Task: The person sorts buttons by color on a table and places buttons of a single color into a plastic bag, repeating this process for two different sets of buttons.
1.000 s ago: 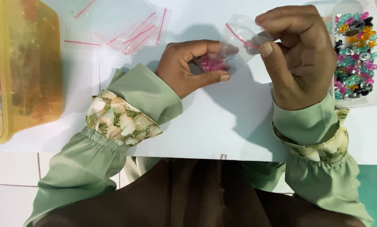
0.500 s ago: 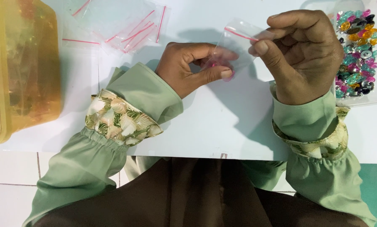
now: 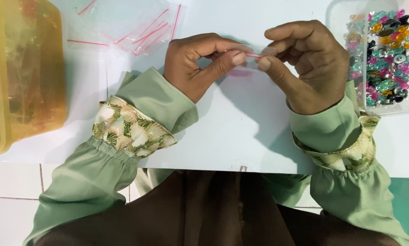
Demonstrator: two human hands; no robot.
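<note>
The small clear plastic zip bag with a red seal strip [image 3: 254,53] is pinched between both hands just above the white surface [image 3: 241,132], near the centre of the view. Its long axis, the red strip, runs flat from 9 o'clock to 3 o'clock; most of the bag is hidden by fingers, so its contents cannot be told. The left hand [image 3: 200,64] is closed on the strip's 9 o'clock end, thumb against forefinger. The right hand [image 3: 305,66] is closed on the 3 o'clock end in the same way.

At 3 o'clock, close to the right hand, stands a clear plastic box of many-coloured beads [image 3: 384,54]. At 11 o'clock lies a loose pile of empty clear zip bags [image 3: 131,27]. At 9 o'clock, well apart, sits a yellow translucent plastic tub [image 3: 26,77]. Bare surface lies open toward 6 o'clock, up to its near edge.
</note>
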